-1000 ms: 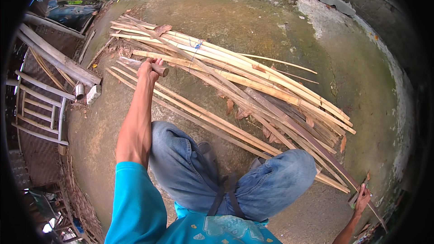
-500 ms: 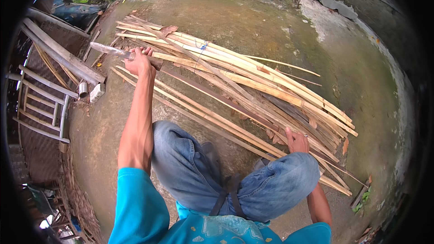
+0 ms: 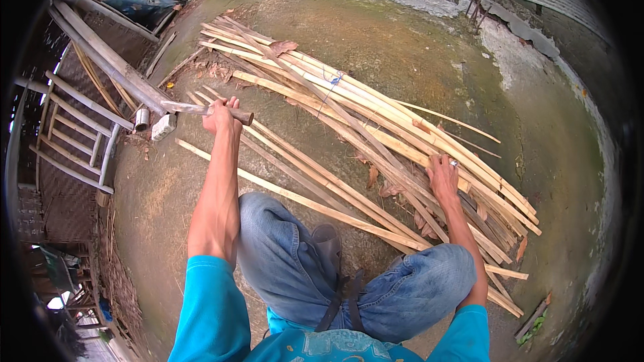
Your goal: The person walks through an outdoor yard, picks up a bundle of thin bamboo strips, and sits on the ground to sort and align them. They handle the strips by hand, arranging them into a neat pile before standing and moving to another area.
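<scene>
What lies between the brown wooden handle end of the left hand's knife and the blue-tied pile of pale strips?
The head view shows bare, mottled brown ground between the handle and the pile.

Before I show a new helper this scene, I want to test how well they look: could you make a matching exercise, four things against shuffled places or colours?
Things
1. Knife
2. Right hand
3. Large dry leaf
4. Thin tie

Places or colours
A. Blue
B. At the large pile of strips, beyond the right knee
C. Brown, lying on the left part of the pile
D. Gripped in the left hand, its blade pointing left

Right pairs: 1-D, 2-B, 3-C, 4-A
</scene>
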`<state>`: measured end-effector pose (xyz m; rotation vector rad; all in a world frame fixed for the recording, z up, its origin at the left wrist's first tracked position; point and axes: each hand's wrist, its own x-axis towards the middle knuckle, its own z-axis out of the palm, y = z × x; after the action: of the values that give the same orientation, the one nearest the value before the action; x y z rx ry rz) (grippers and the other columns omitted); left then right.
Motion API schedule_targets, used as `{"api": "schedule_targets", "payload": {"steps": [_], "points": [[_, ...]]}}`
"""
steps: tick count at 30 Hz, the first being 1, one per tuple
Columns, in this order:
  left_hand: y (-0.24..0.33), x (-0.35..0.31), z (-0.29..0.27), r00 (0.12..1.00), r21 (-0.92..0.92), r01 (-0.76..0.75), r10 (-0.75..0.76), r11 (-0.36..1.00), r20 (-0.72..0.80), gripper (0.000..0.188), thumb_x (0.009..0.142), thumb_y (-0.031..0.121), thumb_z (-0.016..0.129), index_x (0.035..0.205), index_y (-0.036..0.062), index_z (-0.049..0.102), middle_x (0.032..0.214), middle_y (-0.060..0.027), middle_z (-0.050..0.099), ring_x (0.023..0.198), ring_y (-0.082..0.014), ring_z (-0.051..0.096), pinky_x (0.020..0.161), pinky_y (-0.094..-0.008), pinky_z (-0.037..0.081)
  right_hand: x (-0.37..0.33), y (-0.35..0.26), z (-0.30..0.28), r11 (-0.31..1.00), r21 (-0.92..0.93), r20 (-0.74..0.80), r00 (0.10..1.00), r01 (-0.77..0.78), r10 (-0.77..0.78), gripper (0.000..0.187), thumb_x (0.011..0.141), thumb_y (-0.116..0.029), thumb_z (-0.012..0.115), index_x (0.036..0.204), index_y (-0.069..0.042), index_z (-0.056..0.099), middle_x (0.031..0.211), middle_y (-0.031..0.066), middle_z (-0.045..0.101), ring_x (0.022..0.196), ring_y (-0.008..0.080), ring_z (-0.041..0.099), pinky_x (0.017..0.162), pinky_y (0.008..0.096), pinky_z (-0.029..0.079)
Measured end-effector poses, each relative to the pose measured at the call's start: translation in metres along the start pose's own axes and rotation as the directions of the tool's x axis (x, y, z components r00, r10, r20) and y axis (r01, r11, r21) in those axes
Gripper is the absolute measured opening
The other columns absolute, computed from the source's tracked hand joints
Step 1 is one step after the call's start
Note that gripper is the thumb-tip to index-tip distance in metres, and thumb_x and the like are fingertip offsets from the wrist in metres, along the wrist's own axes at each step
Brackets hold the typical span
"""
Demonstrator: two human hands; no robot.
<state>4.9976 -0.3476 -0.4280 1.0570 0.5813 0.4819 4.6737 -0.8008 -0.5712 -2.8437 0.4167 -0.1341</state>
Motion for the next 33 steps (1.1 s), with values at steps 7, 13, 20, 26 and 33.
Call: {"api": "schedule_targets", "payload": {"steps": [7, 13, 20, 26, 33], "points": [[-0.003, 0.021, -0.016, 0.989, -0.059, 0.107, -0.112, 0.993, -0.097, 0.022, 0.086, -0.01, 0.057, 0.102, -0.0048, 0.044, 0.085, -0.0202, 0.061, 0.066, -0.0353, 0.069, 0.056, -0.0436, 0.065, 0.0, -0.004, 0.007, 0.998, 0.002, 0.106, 0.993, -0.059, 0.058, 0.041, 0.08, -0.023, 0.077, 0.109, -0.006, 0.054, 0.112, 0.0161, 0.055, 0.102, 0.0382, 0.057, 0.08, 0.0487, 0.048], [-0.011, 0.016, -0.009, 0.996, 0.019, 0.084, -0.085, 0.996, 0.006, 0.021, 0.086, -0.009, 0.057, 0.102, -0.0033, 0.044, 0.086, -0.0193, 0.061, 0.067, -0.0353, 0.069, 0.056, -0.0433, 0.064, -0.009, 0.005, 0.006, 0.996, 0.018, 0.001, 0.996, -0.088, 0.088, 0.037, 0.079, -0.014, 0.076, 0.106, -0.004, 0.053, 0.117, 0.0192, 0.058, 0.089, 0.0382, 0.062, 0.08, 0.0466, 0.049], [-0.012, 0.006, -0.004, 0.993, 0.049, 0.103, -0.106, 0.993, 0.058, 0.022, 0.086, -0.008, 0.057, 0.104, -0.0001, 0.046, 0.087, -0.0174, 0.061, 0.07, -0.036, 0.07, 0.057, -0.0441, 0.064, -0.012, -0.003, -0.02, 0.993, -0.103, -0.27, 0.96, 0.05, -0.076, 0.037, 0.075, -0.003, 0.075, 0.104, -0.004, 0.052, 0.107, 0.0139, 0.062, 0.088, 0.0356, 0.062, 0.078, 0.0443, 0.048], [-0.019, 0.0, -0.001, 0.99, 0.091, 0.124, -0.13, 0.988, 0.056, 0.024, 0.085, -0.01, 0.057, 0.105, -0.0065, 0.043, 0.093, -0.0209, 0.061, 0.08, -0.0395, 0.07, 0.064, -0.0455, 0.066, -0.026, 0.003, -0.021, 0.998, -0.006, -0.223, 0.973, 0.064, -0.063, 0.035, 0.076, -0.012, 0.078, 0.105, -0.007, 0.06, 0.099, 0.0102, 0.063, 0.088, 0.0335, 0.062, 0.078, 0.0412, 0.049], [-0.033, 0.006, 0.006, 0.976, 0.126, 0.163, -0.179, 0.978, 0.123, 0.021, 0.087, -0.007, 0.057, 0.105, -0.0054, 0.045, 0.093, -0.0197, 0.061, 0.078, -0.038, 0.071, 0.064, -0.0429, 0.065, -0.056, 0.003, 0.004, 0.936, 0.343, -0.052, 0.993, -0.079, 0.103, 0.028, 0.093, -0.034, 0.065, 0.097, -0.008, 0.073, 0.078, 0.0112, 0.064, 0.074, 0.0345, 0.062, 0.068, 0.044, 0.05]]}}
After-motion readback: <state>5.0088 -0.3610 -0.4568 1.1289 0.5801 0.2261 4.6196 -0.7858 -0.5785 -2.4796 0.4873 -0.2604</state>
